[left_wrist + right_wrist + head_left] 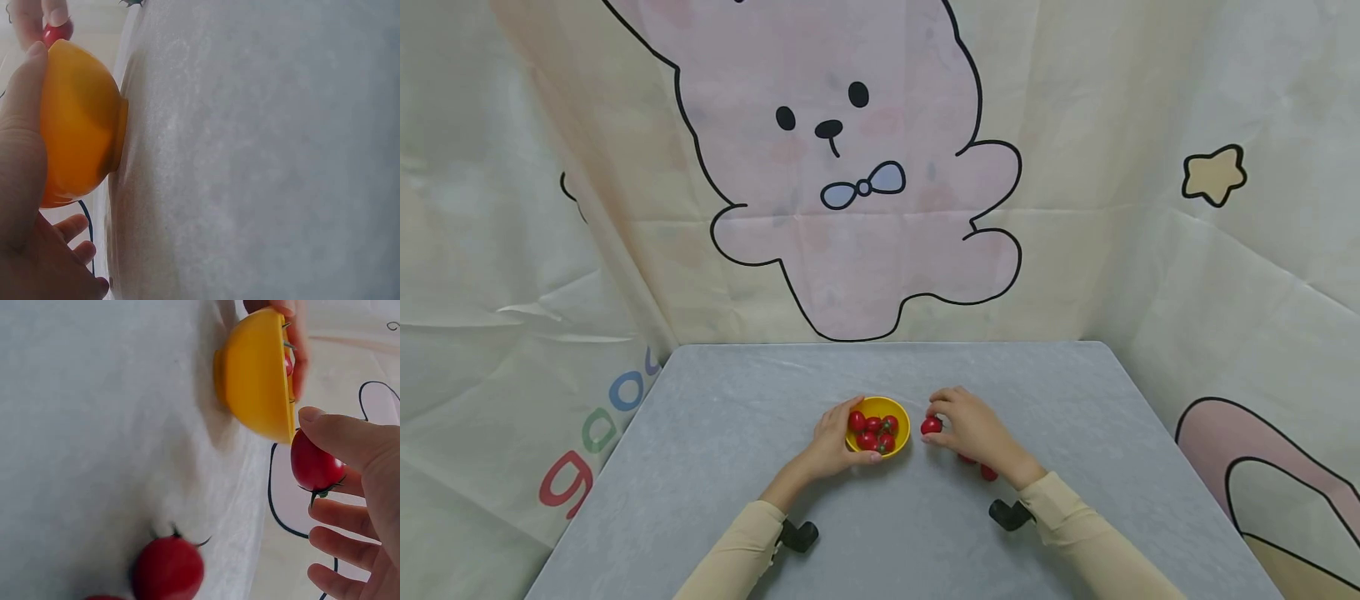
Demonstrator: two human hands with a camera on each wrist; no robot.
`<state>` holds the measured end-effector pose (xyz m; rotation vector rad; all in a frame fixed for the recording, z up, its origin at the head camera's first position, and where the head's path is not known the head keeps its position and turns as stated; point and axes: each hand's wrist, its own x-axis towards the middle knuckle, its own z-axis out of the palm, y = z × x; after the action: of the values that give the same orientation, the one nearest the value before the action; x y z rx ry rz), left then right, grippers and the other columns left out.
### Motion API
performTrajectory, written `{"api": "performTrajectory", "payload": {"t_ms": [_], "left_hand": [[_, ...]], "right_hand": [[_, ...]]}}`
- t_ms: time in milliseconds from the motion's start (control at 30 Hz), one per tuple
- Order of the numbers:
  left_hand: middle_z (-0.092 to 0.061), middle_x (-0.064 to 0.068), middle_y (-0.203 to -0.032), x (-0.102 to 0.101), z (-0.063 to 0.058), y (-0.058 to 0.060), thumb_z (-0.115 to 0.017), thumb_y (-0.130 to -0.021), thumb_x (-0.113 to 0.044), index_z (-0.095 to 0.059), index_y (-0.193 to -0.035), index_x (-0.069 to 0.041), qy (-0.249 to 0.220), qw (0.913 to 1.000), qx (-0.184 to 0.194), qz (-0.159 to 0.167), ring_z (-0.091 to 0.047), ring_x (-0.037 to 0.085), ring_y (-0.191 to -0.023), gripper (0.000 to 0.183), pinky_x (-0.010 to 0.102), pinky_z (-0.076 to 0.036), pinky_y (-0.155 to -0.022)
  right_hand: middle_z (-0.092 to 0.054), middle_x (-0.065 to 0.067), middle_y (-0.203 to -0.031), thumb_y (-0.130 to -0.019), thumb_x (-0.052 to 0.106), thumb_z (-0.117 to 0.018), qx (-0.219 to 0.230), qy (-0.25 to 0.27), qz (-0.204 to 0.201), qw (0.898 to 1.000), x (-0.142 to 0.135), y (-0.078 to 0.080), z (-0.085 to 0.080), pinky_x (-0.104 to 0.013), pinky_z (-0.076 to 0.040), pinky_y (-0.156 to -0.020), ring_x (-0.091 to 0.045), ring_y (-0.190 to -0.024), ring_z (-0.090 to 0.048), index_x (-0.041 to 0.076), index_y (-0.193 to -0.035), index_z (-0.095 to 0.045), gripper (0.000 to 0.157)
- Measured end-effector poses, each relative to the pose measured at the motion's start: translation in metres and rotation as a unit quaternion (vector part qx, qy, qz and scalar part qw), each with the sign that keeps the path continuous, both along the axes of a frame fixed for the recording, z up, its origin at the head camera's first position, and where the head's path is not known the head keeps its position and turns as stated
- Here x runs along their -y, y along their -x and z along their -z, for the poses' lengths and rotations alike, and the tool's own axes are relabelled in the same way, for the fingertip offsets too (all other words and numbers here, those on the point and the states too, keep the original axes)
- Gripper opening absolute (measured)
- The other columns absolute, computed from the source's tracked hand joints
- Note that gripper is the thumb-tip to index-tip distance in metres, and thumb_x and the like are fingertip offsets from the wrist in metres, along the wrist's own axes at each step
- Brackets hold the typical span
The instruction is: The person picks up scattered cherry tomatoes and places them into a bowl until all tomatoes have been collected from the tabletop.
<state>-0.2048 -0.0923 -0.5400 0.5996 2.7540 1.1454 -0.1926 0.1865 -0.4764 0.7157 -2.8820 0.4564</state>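
Note:
My left hand [831, 446] holds the yellow bowl [906, 427] at its rim, thumb on the near side and fingers at the far left. Several red cherry tomatoes [868, 441] lie inside, some with green stems. To the right of the bowl, my right hand [973, 429] pinches one cherry tomato [312, 462] between thumb and fingers, above the table. Its green stem points away from the bowl in the right wrist view. In the left wrist view, the bowl [78, 119] hides its contents.
Loose cherry tomatoes [988, 472] lie on the grey table [880, 533] under my right forearm, partly hidden by it. One stemmed tomato [169, 569] shows close up in the right wrist view. A printed cloth backdrop [1060, 275] hangs behind the table.

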Motion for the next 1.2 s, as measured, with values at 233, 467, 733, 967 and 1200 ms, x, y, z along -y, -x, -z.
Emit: {"api": "performTrajectory", "payload": {"t_ms": [233,467,733,967,1200], "left_hand": [[-0.037,0.016,-0.154,0.000,0.000,0.000,-0.080,-0.073,-0.059,-0.025,-0.154,-0.017,0.000,1.0000,0.003,-0.004,-0.029,0.042,-0.141,0.107,0.067,-0.023,-0.115],[-0.037,0.015,-0.154,0.000,0.001,0.000,-0.078,-0.074,-0.060,-0.023,-0.154,-0.017,0.006,1.0000,-0.001,0.001,-0.031,0.040,-0.140,0.106,0.067,-0.024,-0.114],[-0.038,0.015,-0.153,0.000,0.000,-0.001,-0.079,-0.074,-0.059,-0.023,-0.154,-0.017,0.006,1.0000,0.000,0.002,-0.031,0.041,-0.140,0.106,0.067,-0.023,-0.115],[-0.037,0.015,-0.154,0.000,0.000,0.000,-0.078,-0.074,-0.060,-0.022,-0.155,-0.017,0.006,1.0000,0.000,0.006,-0.029,0.042,-0.141,0.107,0.069,-0.023,-0.114],[-0.039,0.016,-0.153,0.001,-0.001,-0.002,-0.078,-0.075,-0.059,-0.024,-0.154,-0.015,0.003,0.9999,-0.007,0.008,-0.031,0.044,-0.140,0.106,0.070,-0.024,-0.112]], "right_hand": [[-0.068,-0.005,-0.120,-0.077,0.045,-0.082,-0.027,-0.008,-0.043,0.999,0.015,0.005,-0.011,-0.044,-0.055,-0.096,-0.024,-0.111,-0.060,0.019,-0.104,-0.075,0.038],[-0.069,-0.005,-0.119,-0.078,0.043,-0.082,-0.029,-0.010,-0.064,0.997,0.029,0.009,-0.013,-0.044,-0.054,-0.095,-0.024,-0.109,-0.060,0.019,-0.105,-0.075,0.036],[-0.068,-0.004,-0.120,-0.080,0.046,-0.080,-0.022,-0.010,-0.080,0.996,0.039,0.011,-0.014,-0.040,-0.056,-0.092,-0.022,-0.108,-0.060,0.020,-0.107,-0.075,0.038],[-0.067,-0.003,-0.121,-0.080,0.047,-0.079,-0.013,-0.003,-0.095,0.995,0.045,0.012,-0.011,-0.041,-0.054,-0.096,-0.022,-0.109,-0.060,0.021,-0.107,-0.075,0.038],[-0.067,-0.002,-0.120,-0.081,0.047,-0.079,-0.010,-0.009,-0.098,0.995,0.047,0.014,-0.007,-0.040,-0.054,-0.097,-0.020,-0.109,-0.059,0.021,-0.109,-0.074,0.039]]}}
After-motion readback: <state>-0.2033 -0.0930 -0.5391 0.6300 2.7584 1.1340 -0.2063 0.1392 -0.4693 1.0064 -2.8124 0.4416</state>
